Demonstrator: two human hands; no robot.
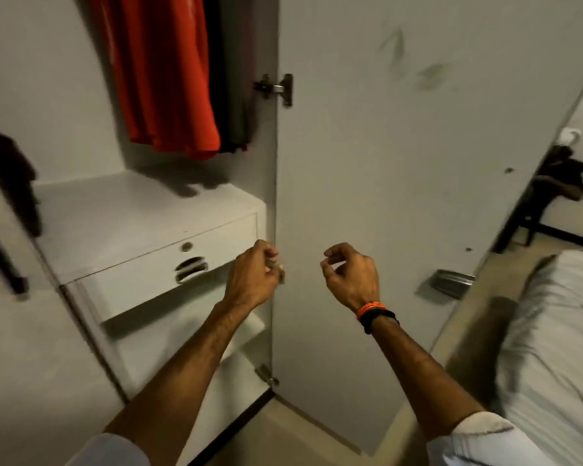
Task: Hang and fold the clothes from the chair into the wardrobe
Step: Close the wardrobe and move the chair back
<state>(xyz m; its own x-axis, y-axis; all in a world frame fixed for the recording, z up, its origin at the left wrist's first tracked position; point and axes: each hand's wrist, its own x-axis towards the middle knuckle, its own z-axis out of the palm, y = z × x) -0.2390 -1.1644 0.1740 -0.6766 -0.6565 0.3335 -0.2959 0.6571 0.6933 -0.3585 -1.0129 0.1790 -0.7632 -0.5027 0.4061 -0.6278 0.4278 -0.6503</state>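
Both hands (254, 275) (349, 275) loosely curled before open wardrobe (142, 213), red garment (162, 72) hanging.

Red-orange garment (162, 72) hanging beside dark one (231, 79); wardrobe door (401, 163) showing pale grey, smudged darker; drawer (169, 264) showing white; wristbands (374, 312) showing orange and black; bedsheet (552, 331) showing white.

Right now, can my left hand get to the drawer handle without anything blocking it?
Probably yes. The left hand hangs just right of the drawer handle, with nothing between them. The open wardrobe door stands off to the right.
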